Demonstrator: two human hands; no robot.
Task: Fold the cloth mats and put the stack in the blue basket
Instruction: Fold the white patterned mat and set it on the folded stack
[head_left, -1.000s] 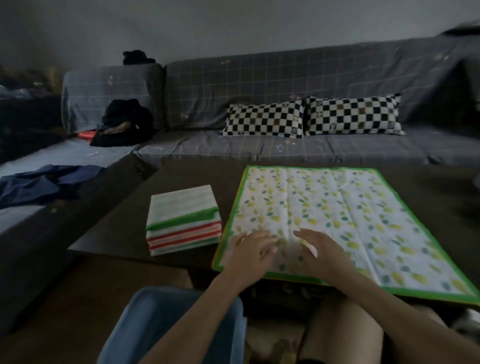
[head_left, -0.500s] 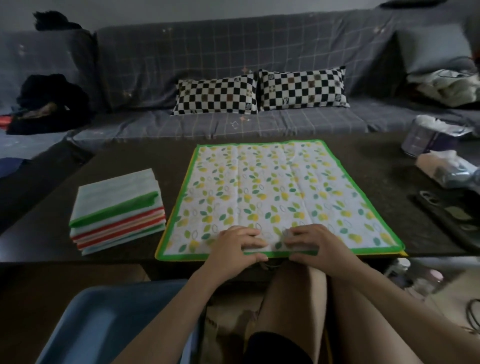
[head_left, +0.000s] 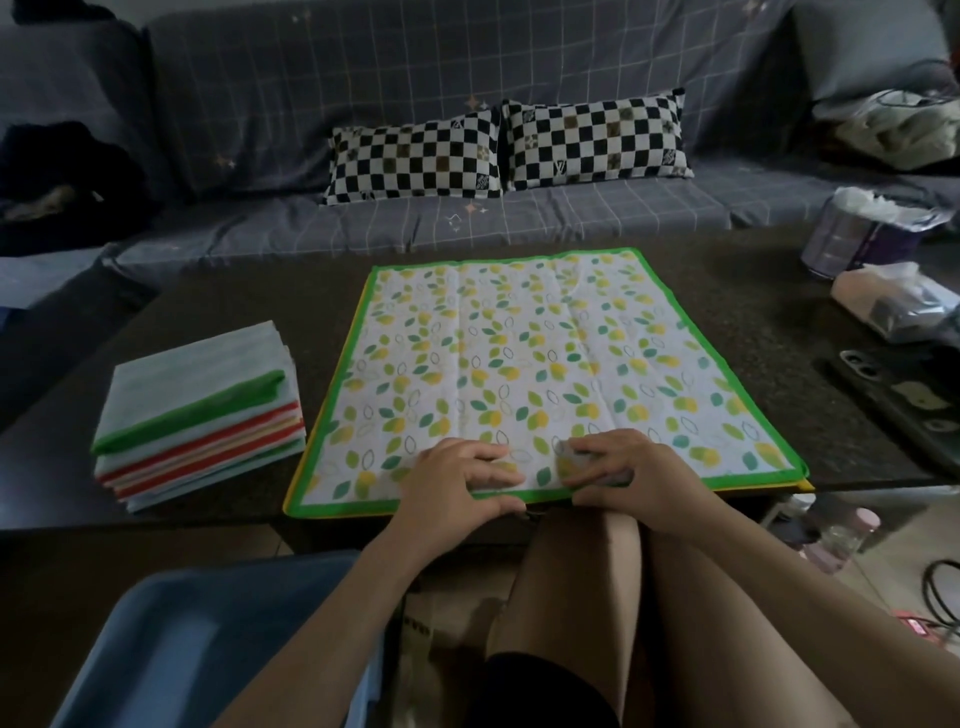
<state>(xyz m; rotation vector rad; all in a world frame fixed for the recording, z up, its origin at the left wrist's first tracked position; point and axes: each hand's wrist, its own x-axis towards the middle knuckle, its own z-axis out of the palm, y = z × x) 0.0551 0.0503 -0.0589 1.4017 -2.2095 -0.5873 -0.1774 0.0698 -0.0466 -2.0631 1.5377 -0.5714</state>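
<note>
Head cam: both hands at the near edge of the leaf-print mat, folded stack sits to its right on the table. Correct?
Not quite. The head view shows the folded stack to the left of the leaf-print mat, not its right. The rest holds: the left hand and right hand are both at the mat's near edge, and the stack sits on the table.

Dim room. Grey plaid-covered sofa (head_left: 519, 67) ran along the back, two black-and-white checkered cushions (head_left: 415, 156) side by side on its seat. Dark low table (head_left: 769, 332) stood in front. Tiled floor (head_left: 893, 540) at lower right.
</note>
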